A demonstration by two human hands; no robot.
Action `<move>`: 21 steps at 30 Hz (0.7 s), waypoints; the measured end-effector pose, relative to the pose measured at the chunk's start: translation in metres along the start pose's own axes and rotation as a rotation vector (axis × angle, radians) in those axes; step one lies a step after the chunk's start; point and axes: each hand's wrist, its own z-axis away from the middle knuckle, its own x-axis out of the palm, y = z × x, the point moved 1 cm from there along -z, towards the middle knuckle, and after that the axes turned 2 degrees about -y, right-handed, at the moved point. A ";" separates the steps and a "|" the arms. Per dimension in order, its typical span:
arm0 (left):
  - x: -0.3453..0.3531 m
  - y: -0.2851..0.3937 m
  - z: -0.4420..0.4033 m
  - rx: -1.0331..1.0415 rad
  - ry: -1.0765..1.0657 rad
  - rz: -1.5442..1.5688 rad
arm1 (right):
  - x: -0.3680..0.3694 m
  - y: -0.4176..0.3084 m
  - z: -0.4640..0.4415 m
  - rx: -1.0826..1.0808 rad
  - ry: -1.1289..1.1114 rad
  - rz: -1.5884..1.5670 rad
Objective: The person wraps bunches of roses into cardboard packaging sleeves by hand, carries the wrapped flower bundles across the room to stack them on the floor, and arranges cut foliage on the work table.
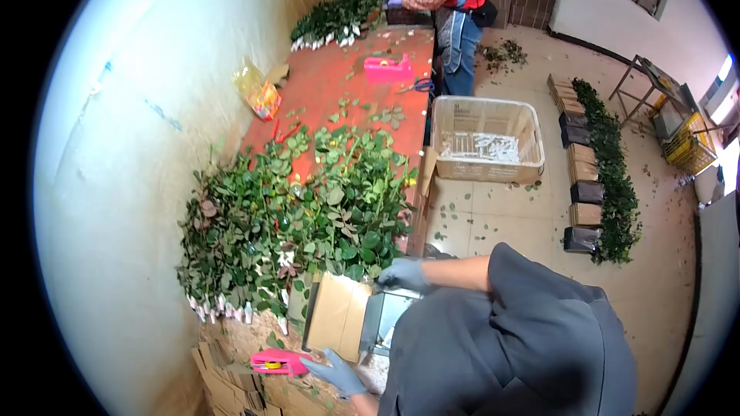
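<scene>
My left hand, in a grey glove, stretches towards a pink tape dispenser; its fingers are extended, thumb apart, with the tips at the dispenser's right end. My right hand, also gloved, is closed at the upper end of a grey box-like holder. What its fingers grip is hidden. Between both hands stands a brown cardboard panel with a dark left edge. Leafy green stems are heaped just beyond it, several with white-wrapped ends.
Cardboard pieces lie at the lower left. Along the red table are another pink dispenser, scissors and a plastic bag. A crate stands beside it; a co-worker is beyond. Wrapped bundles line the floor.
</scene>
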 end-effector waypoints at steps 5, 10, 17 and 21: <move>-0.002 0.039 0.043 -0.448 -0.264 0.747 | 0.036 -0.004 -0.002 0.075 0.030 -0.746; 0.018 0.029 0.045 -0.320 -0.269 0.907 | 0.049 0.008 -0.057 -0.102 0.249 -0.437; -0.031 0.055 0.035 -0.605 -0.477 1.533 | 0.117 -0.115 0.042 0.003 0.585 0.232; -0.040 0.060 0.040 0.223 -0.085 0.926 | 0.132 -0.161 0.069 -0.326 0.455 0.092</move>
